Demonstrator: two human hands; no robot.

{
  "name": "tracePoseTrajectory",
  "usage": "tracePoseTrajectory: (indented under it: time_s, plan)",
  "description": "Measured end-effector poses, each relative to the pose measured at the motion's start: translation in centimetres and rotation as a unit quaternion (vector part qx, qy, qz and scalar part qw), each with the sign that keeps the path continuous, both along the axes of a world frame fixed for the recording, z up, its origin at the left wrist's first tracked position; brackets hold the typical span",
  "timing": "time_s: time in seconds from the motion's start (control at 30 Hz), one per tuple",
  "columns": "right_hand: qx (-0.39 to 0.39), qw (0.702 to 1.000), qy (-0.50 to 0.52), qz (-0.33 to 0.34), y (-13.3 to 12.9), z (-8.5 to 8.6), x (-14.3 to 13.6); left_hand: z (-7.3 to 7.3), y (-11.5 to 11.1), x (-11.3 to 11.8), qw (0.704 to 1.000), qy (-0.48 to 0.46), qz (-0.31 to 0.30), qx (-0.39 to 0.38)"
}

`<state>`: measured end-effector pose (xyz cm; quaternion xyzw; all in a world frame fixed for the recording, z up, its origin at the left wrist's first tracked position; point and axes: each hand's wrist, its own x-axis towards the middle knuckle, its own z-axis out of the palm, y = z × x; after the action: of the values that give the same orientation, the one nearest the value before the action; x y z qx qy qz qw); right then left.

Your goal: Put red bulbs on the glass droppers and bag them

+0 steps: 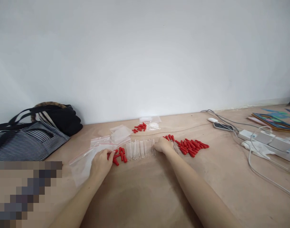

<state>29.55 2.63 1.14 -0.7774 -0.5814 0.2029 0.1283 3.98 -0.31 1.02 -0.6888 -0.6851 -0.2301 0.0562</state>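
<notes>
My left hand [102,161] is at the small pile of red rubber bulbs [122,155], its thumb and fingers closed on one red rubber bulb [115,151]. A row of thin clear dropper tubes [140,148] lies side by side between my hands. My right hand [163,146] reaches down onto the right end of that row, fingers curled in around a tube; its fingertips are partly hidden. Just right of it lie several tubes with red bulbs on their ends [169,137]. Beyond these spreads a larger heap of red bulbs [191,146].
Clear zip bags [83,164] lie left of my left hand. Further back are more red bulbs [140,127] and tubes on a clear bag [153,125]. A striped bag [37,139] stands left. A phone [222,126], power strip [269,141] and cables occupy the right.
</notes>
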Motion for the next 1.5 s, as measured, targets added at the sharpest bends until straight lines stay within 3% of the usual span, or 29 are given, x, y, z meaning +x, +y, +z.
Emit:
tracePoseTrajectory:
  time_s: [0.1,0.17,0.33,0.4,0.5,0.57,0.63,0.73,0.97,1.2,1.5]
  plan:
    - [0.029,0.999,0.015,0.012,-0.9,0.7,0.4,0.2,-0.5,0.3,0.993,-0.115,-0.034,0.015]
    - [0.059,0.997,0.026,0.031,-2.2,1.1,0.9,0.0,-0.9,0.9,0.966,-0.244,-0.081,-0.005]
    - [0.129,0.984,0.074,0.098,-6.5,0.0,2.9,-0.6,-2.4,3.8,0.847,-0.494,-0.161,-0.114]
    - [0.174,0.962,0.157,0.141,-8.1,-0.9,3.9,-0.6,-3.2,5.2,0.792,-0.567,-0.17,-0.149]
    - [0.201,0.94,0.211,0.179,-9.6,-2.2,5.0,-0.6,-4.3,6.7,0.71,-0.65,-0.17,-0.21]
    - [0.212,0.933,0.216,0.193,-10.0,-2.6,5.2,-0.7,-4.8,7.4,0.685,-0.668,-0.164,-0.241]
    - [0.214,0.93,0.218,0.203,-10.1,-2.8,5.2,-0.9,-5.1,7.8,0.696,-0.653,-0.157,-0.254]
    - [0.218,0.925,0.224,0.216,-10.3,-3.0,4.9,-1.4,-5.4,8.1,0.741,-0.603,-0.168,-0.242]
    - [0.273,0.907,0.135,0.291,-11.1,-2.9,4.4,-2.5,-5.8,8.0,0.799,-0.477,-0.283,-0.232]
    - [0.292,0.895,0.057,0.331,-11.5,-2.8,3.8,-3.5,-5.8,7.9,0.817,-0.417,-0.312,-0.248]
    - [0.306,0.885,0.031,0.349,-11.5,-3.2,3.6,-3.1,-6.0,8.0,0.82,-0.411,-0.321,-0.237]
